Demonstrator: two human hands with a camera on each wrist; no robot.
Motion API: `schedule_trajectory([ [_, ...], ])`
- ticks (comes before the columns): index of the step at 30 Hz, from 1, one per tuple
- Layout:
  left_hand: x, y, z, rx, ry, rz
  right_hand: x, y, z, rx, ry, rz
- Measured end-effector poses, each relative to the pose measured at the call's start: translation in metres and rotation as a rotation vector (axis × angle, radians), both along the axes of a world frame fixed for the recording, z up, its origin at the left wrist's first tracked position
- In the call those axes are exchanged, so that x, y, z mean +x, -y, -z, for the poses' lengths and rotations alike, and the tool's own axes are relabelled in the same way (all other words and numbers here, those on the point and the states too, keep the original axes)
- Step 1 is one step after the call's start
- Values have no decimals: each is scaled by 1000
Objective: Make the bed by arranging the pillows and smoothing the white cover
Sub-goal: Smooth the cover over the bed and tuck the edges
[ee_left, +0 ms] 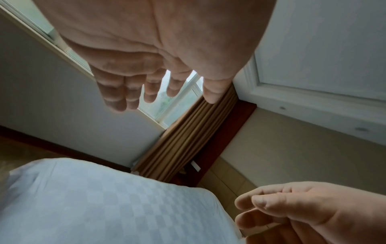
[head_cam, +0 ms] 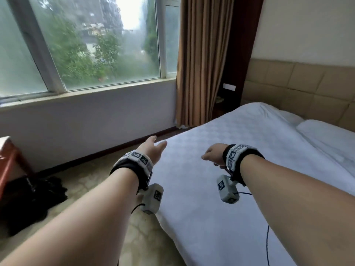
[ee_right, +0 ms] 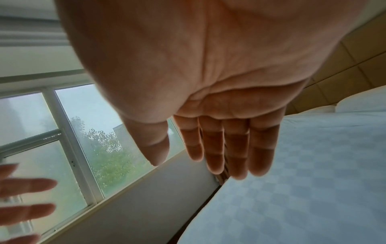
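The white checked cover lies flat over the bed, from the near corner back to the headboard. Two white pillows lie at the head end on the right. My left hand hovers over the cover's left edge with its fingers straight and holds nothing; in the left wrist view that left hand is spread above the cover. My right hand floats above the middle of the cover, fingers relaxed and empty. In the right wrist view the right hand hangs clear of the cover.
A window and a white wall run along the left, with a brown curtain in the corner. A padded tan headboard backs the bed. A dark bag and a reddish piece of furniture stand on the floor at left.
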State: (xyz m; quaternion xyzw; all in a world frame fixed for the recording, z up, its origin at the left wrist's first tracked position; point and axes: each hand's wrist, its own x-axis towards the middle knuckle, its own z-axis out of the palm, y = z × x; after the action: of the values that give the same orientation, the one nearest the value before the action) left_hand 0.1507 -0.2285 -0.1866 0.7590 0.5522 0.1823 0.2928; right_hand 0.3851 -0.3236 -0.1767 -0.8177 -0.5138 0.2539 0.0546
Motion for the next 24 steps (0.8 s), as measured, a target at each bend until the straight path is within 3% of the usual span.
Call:
schedule_trajectory([
  [5,-58,-116,-36,1,43,-75,-59,-114,-36,17,139,-95],
  [11,-78,-240,-54,-39,149,-83,-86,-243,-46,101,65,-42],
  [13,-79,-282,-49,-118,263,-126,-84,-288,-38,101,38,-7],
  [18,-77,-392,-47,-384,774,-331,-64,-413,-35,130,12,21],
  [24,-103,-550,-80,-337,824,-427,-70,-591,-61,172,-76,-16],
])
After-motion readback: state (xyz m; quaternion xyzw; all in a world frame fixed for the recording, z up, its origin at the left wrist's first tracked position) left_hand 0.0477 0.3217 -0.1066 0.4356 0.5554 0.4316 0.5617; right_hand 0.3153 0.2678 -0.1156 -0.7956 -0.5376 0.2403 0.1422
